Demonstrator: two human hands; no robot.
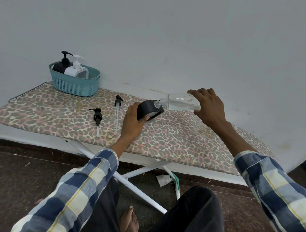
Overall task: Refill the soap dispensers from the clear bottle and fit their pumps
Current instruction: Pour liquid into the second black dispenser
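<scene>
clear bottle [183, 104] gripped by right hand [210, 106], left hand [133, 120] clasping black dispenser [149, 110].

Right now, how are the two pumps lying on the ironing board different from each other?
The nearer pump has a chunky black collar and a short clear tube. The farther pump has a smaller black head and a much longer tube, reaching toward the board's front edge. The nearer one's spout points left; the farther one's points right. Both lie flat, loose and untouched, with black tops and clear tubes.
</scene>
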